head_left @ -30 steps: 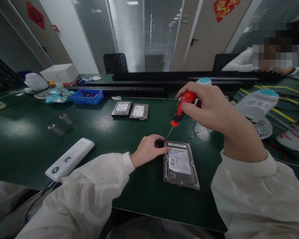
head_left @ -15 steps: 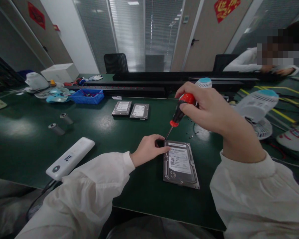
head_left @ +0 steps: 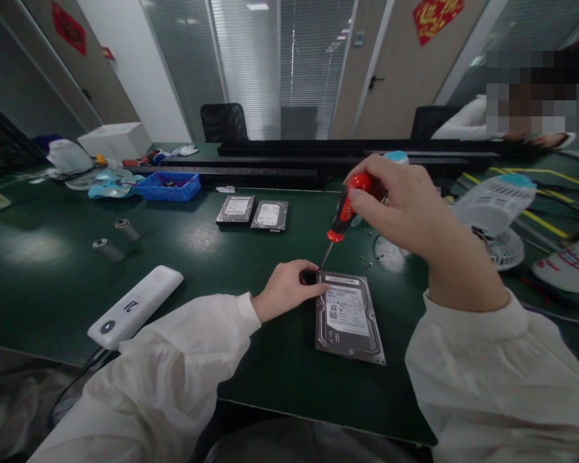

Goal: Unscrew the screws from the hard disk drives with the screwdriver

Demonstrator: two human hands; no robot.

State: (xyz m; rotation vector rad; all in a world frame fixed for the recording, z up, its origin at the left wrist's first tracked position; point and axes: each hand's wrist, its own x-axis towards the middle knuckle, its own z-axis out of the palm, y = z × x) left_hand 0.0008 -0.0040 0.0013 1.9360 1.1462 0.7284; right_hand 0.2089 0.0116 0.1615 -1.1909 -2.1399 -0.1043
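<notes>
A silver hard drive [head_left: 350,318] with a white label lies flat on the dark green table [head_left: 197,257] in front of me. My left hand [head_left: 287,289] rests closed against its far left corner, thumb and fingers pinching the edge. My right hand [head_left: 405,209] is wrapped round the handle of a red and black screwdriver [head_left: 342,215], held tilted. The screwdriver's tip comes down at the drive's far left corner, right beside my left fingers. A few small screws [head_left: 369,260] lie loose on the table just beyond the drive.
Two more hard drives [head_left: 253,214] lie side by side farther back. A white power bank [head_left: 135,307], two small cylinders [head_left: 118,239], a blue tray [head_left: 168,188] and a white box [head_left: 116,140] are at left. White fans [head_left: 495,209] stand right. Another person sits at far right.
My right hand has turned on the screwdriver handle and shifted slightly left; the handle now stands a little steeper. My left hand and the drive have stayed put.
</notes>
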